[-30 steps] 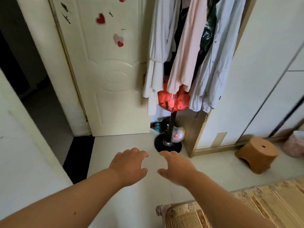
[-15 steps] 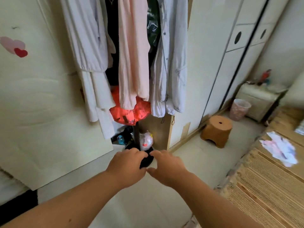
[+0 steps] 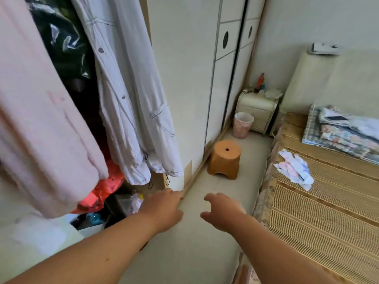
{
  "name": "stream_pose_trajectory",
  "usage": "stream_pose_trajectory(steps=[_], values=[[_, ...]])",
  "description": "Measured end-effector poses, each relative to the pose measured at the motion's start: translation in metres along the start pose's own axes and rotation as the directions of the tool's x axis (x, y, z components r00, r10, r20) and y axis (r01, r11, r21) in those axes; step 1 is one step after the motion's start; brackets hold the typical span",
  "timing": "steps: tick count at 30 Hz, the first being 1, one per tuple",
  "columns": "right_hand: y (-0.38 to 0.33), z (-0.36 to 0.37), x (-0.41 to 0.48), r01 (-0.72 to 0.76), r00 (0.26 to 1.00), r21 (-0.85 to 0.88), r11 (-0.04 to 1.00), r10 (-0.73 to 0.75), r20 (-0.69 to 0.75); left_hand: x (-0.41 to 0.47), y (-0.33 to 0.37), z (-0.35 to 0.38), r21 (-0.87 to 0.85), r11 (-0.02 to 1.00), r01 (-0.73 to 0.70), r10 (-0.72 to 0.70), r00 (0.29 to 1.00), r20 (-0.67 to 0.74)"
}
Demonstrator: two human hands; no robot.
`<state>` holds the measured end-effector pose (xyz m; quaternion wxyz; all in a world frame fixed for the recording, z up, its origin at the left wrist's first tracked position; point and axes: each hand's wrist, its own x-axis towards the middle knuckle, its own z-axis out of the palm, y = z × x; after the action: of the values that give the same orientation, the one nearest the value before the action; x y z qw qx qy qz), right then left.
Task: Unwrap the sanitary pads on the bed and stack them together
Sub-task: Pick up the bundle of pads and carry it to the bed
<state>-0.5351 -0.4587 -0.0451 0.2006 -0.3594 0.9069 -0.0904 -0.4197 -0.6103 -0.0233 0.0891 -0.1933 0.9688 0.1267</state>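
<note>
A small heap of sanitary pads (image 3: pixel 294 168) in white, pink and blue wrappers lies on the bed (image 3: pixel 328 212), near its left edge on the woven mat. My left hand (image 3: pixel 163 210) and my right hand (image 3: pixel 222 212) are stretched out in front of me over the floor, well short of the pads. Both hang with loosely curled fingers and hold nothing. The right hand is the nearer one to the bed.
An orange plastic stool (image 3: pixel 224 159) stands on the floor strip between wardrobe (image 3: pixel 194 78) and bed. A pink bin (image 3: pixel 243 125) and a nightstand (image 3: pixel 257 111) sit at the far end. Hanging clothes (image 3: pixel 127 99) crowd the left. Folded bedding (image 3: pixel 346 132) lies at the bed's head.
My view has swung right, from the door and coat stand to the wardrobe and bed. The pads have come into fuller view. My hands have moved slightly apart.
</note>
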Motion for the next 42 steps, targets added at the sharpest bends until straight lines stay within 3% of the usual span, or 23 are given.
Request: stream_pose_trajectory(steps=[5, 13, 18, 24, 34, 38, 42], values=[[0.055, -0.022, 0.027, -0.133, 0.988, 0.046, 0.99, 0.136, -0.072, 0.091, 0.051, -0.001, -0.03, 0.974, -0.223, 0.224, 0.974, 0.019], [0.138, -0.086, 0.093, -0.428, 0.887, 0.122, 0.895, 0.442, -0.136, 0.258, 0.115, -0.019, 0.025, 0.831, -0.555, 0.553, 0.831, 0.06], [0.196, -0.129, 0.124, -0.573, 0.787, 0.177, 0.8, 0.597, -0.155, 0.353, 0.158, -0.038, 0.009, 0.757, -0.653, 0.648, 0.753, 0.119], [0.25, -0.143, 0.169, -0.64, 0.712, 0.272, 0.718, 0.688, -0.142, 0.443, 0.202, -0.028, 0.015, 0.674, -0.739, 0.725, 0.665, 0.179], [0.416, -0.225, 0.259, -0.688, 0.645, 0.304, 0.659, 0.747, -0.16, 0.608, 0.372, -0.046, 0.035, 0.533, -0.845, 0.823, 0.528, 0.208], [0.473, -0.25, 0.276, -0.732, 0.59, 0.278, 0.623, 0.782, -0.2, 0.659, 0.434, -0.05, -0.038, 0.521, -0.852, 0.84, 0.505, 0.196], [0.519, -0.269, 0.28, -0.772, 0.512, 0.319, 0.549, 0.836, -0.198, 0.705, 0.484, -0.047, 0.003, 0.452, -0.892, 0.863, 0.438, 0.25]])
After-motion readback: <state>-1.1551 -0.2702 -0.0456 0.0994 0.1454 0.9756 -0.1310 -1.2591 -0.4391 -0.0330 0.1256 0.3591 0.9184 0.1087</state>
